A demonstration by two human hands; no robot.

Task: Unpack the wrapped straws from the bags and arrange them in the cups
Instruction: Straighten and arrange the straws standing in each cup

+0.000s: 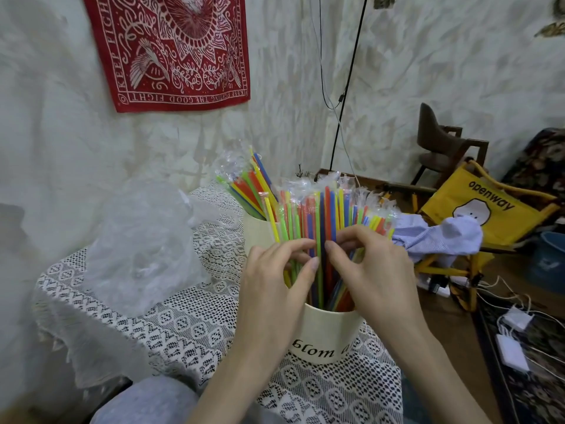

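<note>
Straws [328, 215], each in a clear wrapper, stand upright and fanned in the near cream cup [328, 335], which sits at the near right edge of the lace-covered table [183, 325]. Left hand [275, 289]: fingers curled, thumb and forefinger pinching the left part of the bundle just above the cup rim. Right hand [373, 273]: fingers curled, fingertips pinching the right part of the bundle at the same height. A dark blue and a green straw run upward through the narrow gap between the two thumbs. Second cream cup [255, 231]: directly behind the first, holding a further bunch of wrapped straws [249, 185] tilted to the left. Crumpled clear plastic bag [143, 243]: on the left part of the table, apart from both cups.
</note>
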